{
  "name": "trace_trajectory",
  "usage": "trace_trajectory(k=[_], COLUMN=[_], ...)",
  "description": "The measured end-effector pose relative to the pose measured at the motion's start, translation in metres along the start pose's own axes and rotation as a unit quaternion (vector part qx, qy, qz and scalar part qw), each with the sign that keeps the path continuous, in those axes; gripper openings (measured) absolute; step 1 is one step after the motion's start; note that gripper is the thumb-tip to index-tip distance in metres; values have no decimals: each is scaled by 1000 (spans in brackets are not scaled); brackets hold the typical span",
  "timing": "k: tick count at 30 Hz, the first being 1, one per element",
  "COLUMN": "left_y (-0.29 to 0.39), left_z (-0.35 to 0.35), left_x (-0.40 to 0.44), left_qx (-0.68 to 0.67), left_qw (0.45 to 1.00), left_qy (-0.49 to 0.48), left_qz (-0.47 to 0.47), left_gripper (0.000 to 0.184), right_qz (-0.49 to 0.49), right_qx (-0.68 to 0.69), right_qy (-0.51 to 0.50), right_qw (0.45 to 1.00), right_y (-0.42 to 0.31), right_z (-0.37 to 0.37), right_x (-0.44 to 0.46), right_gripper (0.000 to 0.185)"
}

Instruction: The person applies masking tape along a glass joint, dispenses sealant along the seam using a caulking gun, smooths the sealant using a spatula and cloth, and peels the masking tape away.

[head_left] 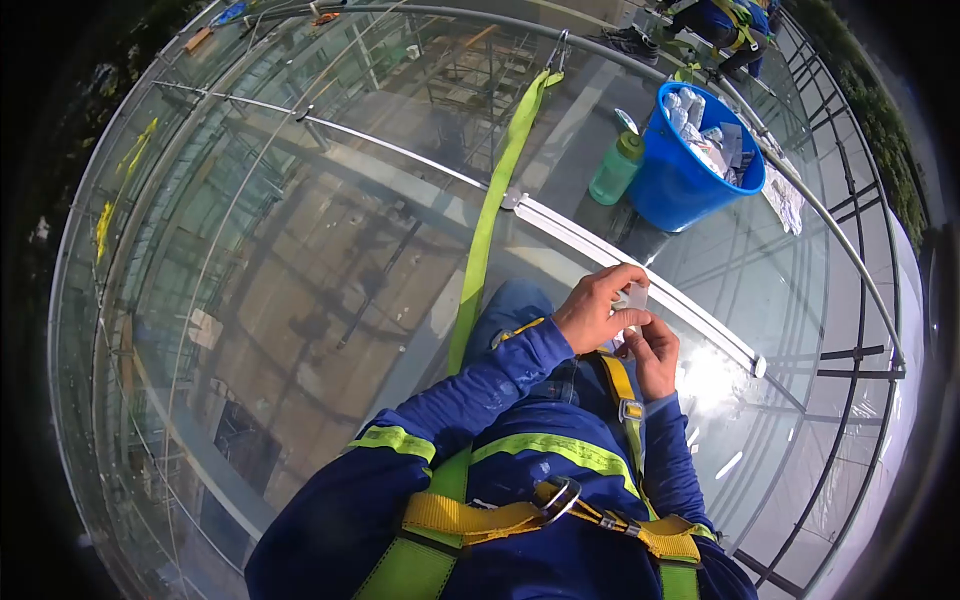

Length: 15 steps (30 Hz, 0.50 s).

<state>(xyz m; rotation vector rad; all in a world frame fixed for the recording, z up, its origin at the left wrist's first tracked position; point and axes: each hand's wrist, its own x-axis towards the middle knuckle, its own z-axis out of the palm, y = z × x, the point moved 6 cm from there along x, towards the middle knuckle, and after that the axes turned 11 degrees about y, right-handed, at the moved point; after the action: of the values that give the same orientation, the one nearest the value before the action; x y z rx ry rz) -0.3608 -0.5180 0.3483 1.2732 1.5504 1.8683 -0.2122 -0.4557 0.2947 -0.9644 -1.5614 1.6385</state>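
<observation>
My left hand [597,308] is closed, its thumb and fingers pinching a small whitish piece [636,297], perhaps paper or film. Just below and to the right, my right hand [654,358] is closed at the lower end of the same piece, fingertips near my left thumb. Both hands are in front of my waist, above my harness strap [618,380]. Beyond them a white bar [600,250] lies across the glass. A blue bucket [680,175] full of crumpled white material stands past the bar, with a green bottle [616,170] beside it.
A lime-green strap [487,220] runs from my body to a metal hook [560,52] at the top. Glass panels [380,130] show a floor far below. A curved metal rail [850,245] borders the right side. Another person [712,25] in a harness is at the top right.
</observation>
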Motion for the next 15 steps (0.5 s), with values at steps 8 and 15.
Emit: trace_trajectory(k=[8,15], left_y=[-43,-133], left_z=[-7,-5], left_x=[-2,14], left_qx=[3,143], left_qw=[987,955], left_qy=[67,190], left_qz=[-146,-174], left_gripper=[52,53], right_qz=[-2,-256], right_qx=[-57,-417], right_qy=[-1,54], right_qw=[998,871], right_y=[0,49], right_z=[26,47], right_x=[20,53], right_gripper=[17,6])
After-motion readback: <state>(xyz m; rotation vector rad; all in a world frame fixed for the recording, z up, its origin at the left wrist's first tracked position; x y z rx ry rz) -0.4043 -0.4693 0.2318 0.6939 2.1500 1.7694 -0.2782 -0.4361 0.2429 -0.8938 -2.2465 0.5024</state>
